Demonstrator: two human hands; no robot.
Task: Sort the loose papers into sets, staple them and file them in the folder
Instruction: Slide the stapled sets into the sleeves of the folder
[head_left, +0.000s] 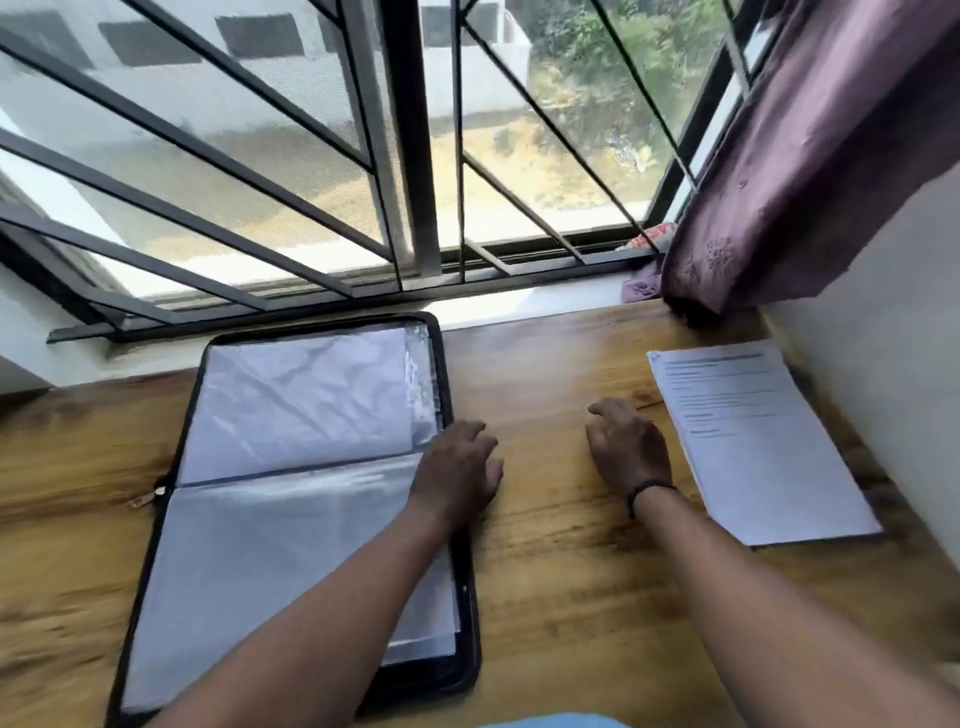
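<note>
Both forearms reach in; left hand (460, 462) rests loose-fingered on the folder's (156, 519) edge, right hand (626, 441) holds nothing. Paper set (763, 457) at two o'clock: light, floppy; pinch its near edge.

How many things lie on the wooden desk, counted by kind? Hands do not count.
Open black zip folder with clear plastic sleeves: 1
Stapled set of white printed papers: 1
Total: 2

No stapler is in view. Both hands, left and right, hold nothing.

Wooden table (561, 571), open folder (291, 467), stapled papers (763, 447)
</note>
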